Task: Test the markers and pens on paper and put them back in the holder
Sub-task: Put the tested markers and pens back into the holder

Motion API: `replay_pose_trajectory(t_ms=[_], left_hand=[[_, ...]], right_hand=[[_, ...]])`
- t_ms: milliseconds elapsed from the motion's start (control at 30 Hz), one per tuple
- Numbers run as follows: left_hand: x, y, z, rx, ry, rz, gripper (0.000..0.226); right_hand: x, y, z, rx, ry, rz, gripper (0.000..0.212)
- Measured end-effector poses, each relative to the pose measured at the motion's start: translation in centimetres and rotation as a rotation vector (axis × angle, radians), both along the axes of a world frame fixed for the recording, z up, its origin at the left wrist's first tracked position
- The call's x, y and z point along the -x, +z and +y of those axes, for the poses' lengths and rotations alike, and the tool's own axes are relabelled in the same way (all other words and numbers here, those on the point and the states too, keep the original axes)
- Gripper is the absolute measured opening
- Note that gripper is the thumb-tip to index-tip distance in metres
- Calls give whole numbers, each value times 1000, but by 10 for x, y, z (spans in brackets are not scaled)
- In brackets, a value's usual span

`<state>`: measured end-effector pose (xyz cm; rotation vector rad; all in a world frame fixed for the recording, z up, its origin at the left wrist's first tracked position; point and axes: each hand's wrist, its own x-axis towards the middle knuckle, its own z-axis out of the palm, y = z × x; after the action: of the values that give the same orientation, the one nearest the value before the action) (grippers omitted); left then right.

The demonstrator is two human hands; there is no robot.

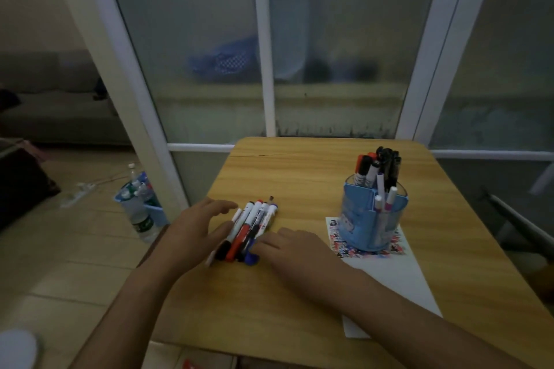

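Observation:
Several markers [253, 223] lie side by side in a bunch on the wooden table [299, 171], with red, black and blue caps toward me. My left hand [192, 231] rests at the bunch's left side, fingers relaxed above the pens. My right hand [295, 249] lies flat at the bunch's right, fingertips touching the blue-capped marker. A blue pen holder [367, 219] with several more markers stands to the right on a white paper [389, 284] covered in scribbles near the holder.
The table's left edge is close to my left hand. On the floor to the left stands a blue bin [141, 207] with plastic bottles. A glass door with white frame [266, 69] is behind the table.

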<state>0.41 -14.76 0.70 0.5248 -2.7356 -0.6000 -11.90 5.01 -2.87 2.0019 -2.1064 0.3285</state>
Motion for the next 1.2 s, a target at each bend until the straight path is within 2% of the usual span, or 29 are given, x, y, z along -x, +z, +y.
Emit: replay_pose_trajectory(t_ms=[267,433,533,633,833,933,1067,1200], left_hand=[[13,-2,10,-25,-69,34,43],[22,-8,9,-51,-76,-20,47],[26,-14,8,-56,-48,-90,50],[27,-18,7,-59,-32,-130,49],[31,-20,14,-11,-40,-180,62],[35,-20,17,29,-31,-227,73],[39,-18,17,27,-16,-198,72],[45,-19,18,45,-2,-222,69]], right_hand=[[9,9,-14,-20,23,103,33],[15,8,-3,24,114,113,38],[19,1,9,-5,115,162,41],[20,-5,21,-23,114,127,44],[17,4,34,36,87,133,23],[12,21,48,199,0,-67,22],[6,66,76,410,-171,-597,17],[17,114,103,691,-272,-945,13]])
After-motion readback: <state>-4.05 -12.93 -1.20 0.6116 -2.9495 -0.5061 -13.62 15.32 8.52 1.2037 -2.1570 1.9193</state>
